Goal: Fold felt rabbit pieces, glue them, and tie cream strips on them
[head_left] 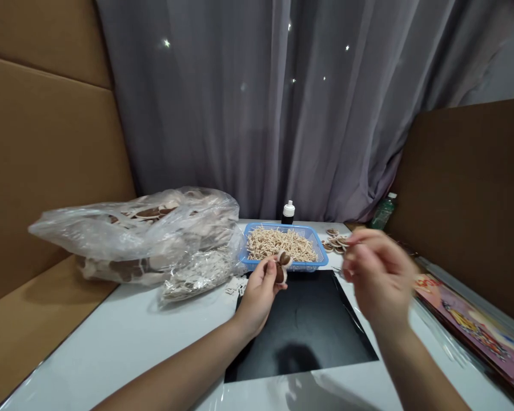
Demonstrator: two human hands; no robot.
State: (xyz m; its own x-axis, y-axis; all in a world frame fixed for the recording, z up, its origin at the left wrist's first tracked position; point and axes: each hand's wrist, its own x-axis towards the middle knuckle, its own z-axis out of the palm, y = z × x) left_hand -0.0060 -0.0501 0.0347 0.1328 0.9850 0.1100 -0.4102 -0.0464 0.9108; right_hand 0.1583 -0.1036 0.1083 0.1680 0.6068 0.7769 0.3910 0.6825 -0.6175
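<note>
My left hand (259,291) is closed on a small brown piece with a fuzzy cream edge (281,269), made of rounded lobes, held up over the top of a black mat (308,325). To its right, my right hand (379,274) is raised and blurred by motion. Its thumb and fingers are pinched together; what they hold, if anything, is too smeared to make out. Just beyond my left hand, a blue basket (321,260) holds many short cream-coloured strands (278,242). Similar brown pieces with pale edges (336,242) lie in a loose pile beyond my right hand.
At the left, a large clear plastic bag (154,234) bulges with brown and cream pieces; a smaller bag (201,274) of pale bits leans against it. A black-and-white bottle (288,212) and a green bottle (384,211) stand behind. Cardboard walls (47,154) flank the white table (124,337).
</note>
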